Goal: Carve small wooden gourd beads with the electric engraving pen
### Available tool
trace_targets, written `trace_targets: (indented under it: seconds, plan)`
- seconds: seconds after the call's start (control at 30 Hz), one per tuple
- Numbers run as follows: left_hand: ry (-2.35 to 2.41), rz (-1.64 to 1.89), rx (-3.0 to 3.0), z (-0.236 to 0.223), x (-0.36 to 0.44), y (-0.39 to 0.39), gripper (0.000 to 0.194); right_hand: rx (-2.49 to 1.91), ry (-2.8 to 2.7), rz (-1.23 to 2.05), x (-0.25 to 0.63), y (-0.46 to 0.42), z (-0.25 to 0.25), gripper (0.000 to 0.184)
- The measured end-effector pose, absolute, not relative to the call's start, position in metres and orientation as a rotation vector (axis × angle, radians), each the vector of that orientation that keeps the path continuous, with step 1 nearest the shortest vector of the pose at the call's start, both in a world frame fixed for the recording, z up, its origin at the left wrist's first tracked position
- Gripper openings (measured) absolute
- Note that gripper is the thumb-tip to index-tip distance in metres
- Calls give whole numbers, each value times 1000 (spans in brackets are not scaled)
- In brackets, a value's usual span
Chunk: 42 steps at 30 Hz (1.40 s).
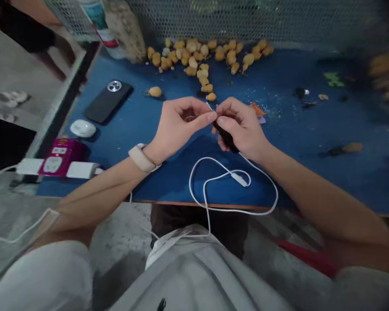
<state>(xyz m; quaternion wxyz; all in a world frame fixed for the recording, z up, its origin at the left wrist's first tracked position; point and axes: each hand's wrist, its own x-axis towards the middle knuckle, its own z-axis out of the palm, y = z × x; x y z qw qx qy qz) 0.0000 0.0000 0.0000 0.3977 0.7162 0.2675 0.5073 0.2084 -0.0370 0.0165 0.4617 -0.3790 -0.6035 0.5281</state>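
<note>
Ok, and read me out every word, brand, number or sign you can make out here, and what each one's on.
None can be read.
Container with blue-and-red label: too blurred to read.
Orange scrap: too small to tell if it is printed.
Dark mark on the shirt: no letters can be made out.
Black phone and black handle: no legible lettering.

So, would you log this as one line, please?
right grip: around black-handled tool | left grip: pinching tool near metal tip | white cable: partly on blue table
</note>
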Motion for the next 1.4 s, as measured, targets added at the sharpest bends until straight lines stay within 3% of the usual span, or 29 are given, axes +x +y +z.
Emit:
trace_targets:
  seconds: [0.4, 0.97, 1.4]
  plan:
    - [586, 1144, 1868, 7, -4, -1, 49, -921, -1431, 1353, 207, -38, 13, 48]
    - [598, 1144, 1970, 15, -3, -12, 56, -727, -1315, 1607, 204, -43, 15, 53]
    - [650, 1222, 1812, 0, 4, 0, 52, -940, -1537, 1117, 212, -36, 11, 45]
